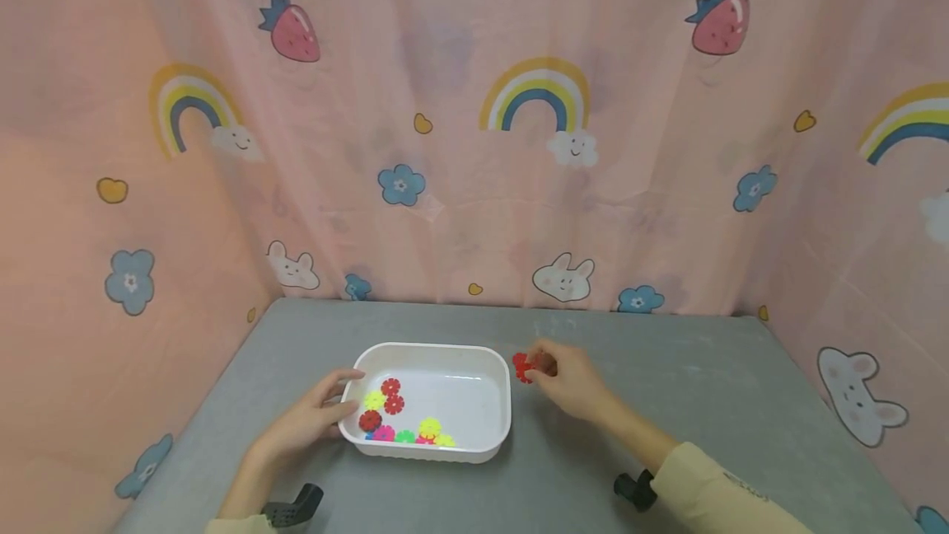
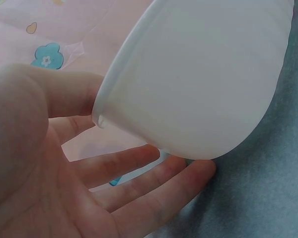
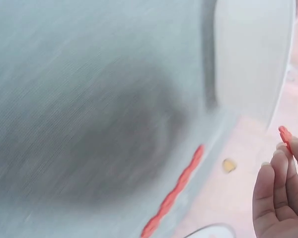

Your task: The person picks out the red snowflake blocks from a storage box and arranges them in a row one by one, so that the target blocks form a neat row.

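A white plastic tray (image 1: 482, 402) stands on the table, with several small flower-shaped plastic discs in it: red (image 1: 390, 386), yellow (image 1: 374, 400), pink, green and a bit of blue. My left hand (image 1: 307, 414) holds the tray's left side, digits over the rim and others along the outer wall (image 2: 203, 74). Just beyond the tray's right side, my right hand (image 1: 567, 377) pinches a red disc (image 3: 284, 135) between thumb and fingers. Close by, another red piece (image 3: 171, 196) shows as a long scalloped strip in the right wrist view.
The grey table (image 1: 667, 377) runs back to a pink curtain (image 1: 460, 229) printed with rainbows, rabbits and flowers, which also hangs at both sides. Black camera mounts sit at the left wrist (image 1: 295, 507) and right wrist (image 1: 635, 490).
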### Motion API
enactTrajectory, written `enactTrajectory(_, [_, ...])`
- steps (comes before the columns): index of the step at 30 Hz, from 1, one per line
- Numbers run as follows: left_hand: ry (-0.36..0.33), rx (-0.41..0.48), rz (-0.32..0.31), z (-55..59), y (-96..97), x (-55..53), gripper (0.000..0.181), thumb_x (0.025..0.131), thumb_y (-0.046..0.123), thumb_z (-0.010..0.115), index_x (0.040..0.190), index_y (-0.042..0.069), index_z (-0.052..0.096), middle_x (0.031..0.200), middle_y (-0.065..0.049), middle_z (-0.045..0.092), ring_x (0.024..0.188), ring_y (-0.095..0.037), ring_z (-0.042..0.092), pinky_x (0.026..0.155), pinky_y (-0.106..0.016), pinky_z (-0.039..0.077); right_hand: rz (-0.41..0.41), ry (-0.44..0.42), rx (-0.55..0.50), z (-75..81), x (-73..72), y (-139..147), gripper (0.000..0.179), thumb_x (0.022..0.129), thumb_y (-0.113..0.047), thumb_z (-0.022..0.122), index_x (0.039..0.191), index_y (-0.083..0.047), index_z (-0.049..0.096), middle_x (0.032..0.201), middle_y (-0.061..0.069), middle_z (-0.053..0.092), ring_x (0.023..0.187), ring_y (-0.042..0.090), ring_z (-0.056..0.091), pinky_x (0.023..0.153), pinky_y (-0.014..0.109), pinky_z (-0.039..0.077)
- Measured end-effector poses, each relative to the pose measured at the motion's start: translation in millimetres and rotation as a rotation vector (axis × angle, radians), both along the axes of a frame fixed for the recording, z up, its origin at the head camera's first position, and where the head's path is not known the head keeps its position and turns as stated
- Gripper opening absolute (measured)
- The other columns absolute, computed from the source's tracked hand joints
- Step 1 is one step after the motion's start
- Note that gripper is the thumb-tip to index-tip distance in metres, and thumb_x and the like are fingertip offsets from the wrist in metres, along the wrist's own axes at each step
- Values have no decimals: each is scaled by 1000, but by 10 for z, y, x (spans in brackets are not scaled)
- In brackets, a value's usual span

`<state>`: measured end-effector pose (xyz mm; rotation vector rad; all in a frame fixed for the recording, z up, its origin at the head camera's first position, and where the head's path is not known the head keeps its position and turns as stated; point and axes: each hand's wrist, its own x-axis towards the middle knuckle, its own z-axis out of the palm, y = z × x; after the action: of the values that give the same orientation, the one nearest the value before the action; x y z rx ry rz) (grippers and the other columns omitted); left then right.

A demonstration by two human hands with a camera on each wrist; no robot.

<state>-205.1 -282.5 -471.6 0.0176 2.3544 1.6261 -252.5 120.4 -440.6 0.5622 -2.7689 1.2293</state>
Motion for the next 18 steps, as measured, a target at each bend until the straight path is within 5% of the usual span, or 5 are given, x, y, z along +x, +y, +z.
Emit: enactTrajectory(18, [9,8,4,-33,-6,-6,50,102,20,61,148,11,45,155,-33,30,134,-49,45,92,-50,56,-137,-16,57,-255,-314,823,11,95,-5,68,105,-3,66,82,5,63,69,19,55,57,29,50])
